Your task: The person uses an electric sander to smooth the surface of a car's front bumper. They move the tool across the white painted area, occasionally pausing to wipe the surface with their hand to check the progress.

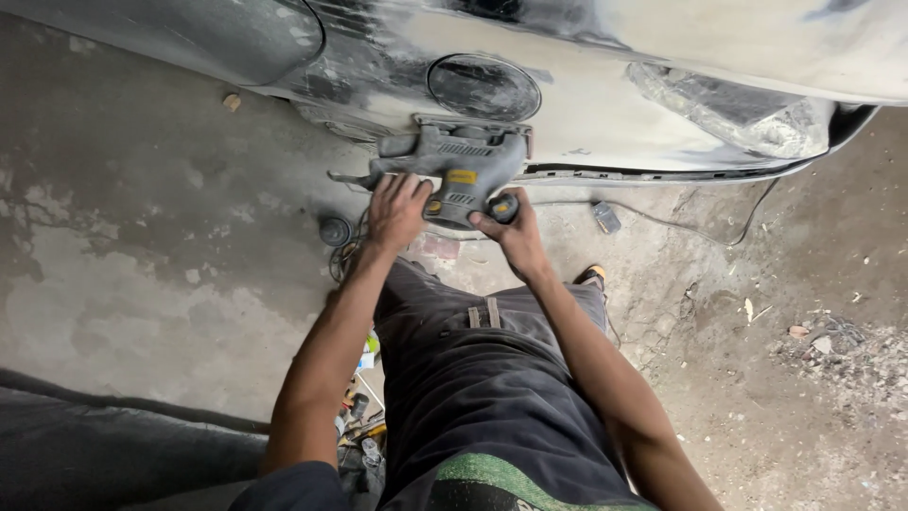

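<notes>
A grey electric sander (pixel 454 161) with a small yellow patch is pressed flat against the lower panel of a car body (pixel 586 104) coated in pale filler. My left hand (pixel 395 210) lies over the sander's left grip. Around its rear handle, by a black and yellow knob, curls my right hand (pixel 511 232). Just above the tool is a round dark recess (pixel 483 87) in the panel. I crouch close to the car, knees in dark trousers below my arms.
The floor is stained concrete (pixel 142 246). A power cable (pixel 700 232) runs along the floor under the car. A small grey block (pixel 606 217) lies nearby, a round dark disc (pixel 334 230) left of my hand, several small tools (pixel 364 416) by my left leg, rubble (pixel 832 341) at right.
</notes>
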